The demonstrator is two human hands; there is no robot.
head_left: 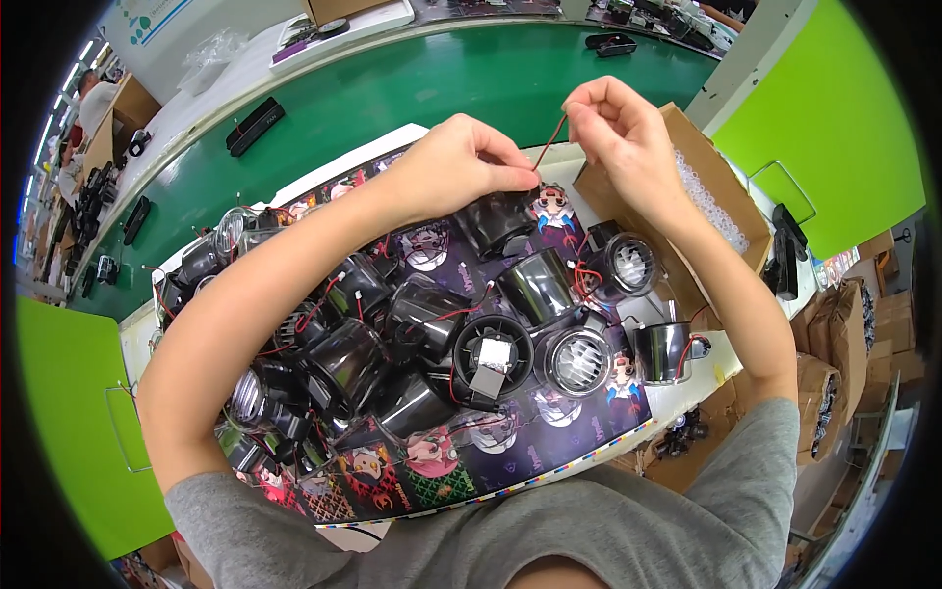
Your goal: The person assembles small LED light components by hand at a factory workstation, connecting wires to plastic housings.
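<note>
A thin dark-red wire (551,142) stretches between my two hands above the far edge of the work surface. My left hand (461,169) pinches its lower end between thumb and fingertips. The upper end is pinched in the fingertips of my right hand (620,133), held a little higher. Just below my left hand lies a glossy black cylindrical housing (496,226); whether the wire joins it is hidden. Nearer me, several similar black housings with red leads are heaped, among them an open-ended one (493,358) and one with a slotted silvery face (577,361).
Beneath the housings lies a printed cartoon sheet (520,461). An open cardboard box (760,231) with small clear pieces stands at the right. Beyond runs a green conveyor belt (392,93) carrying a black device (255,126). Lime-green panels (834,118) flank the station.
</note>
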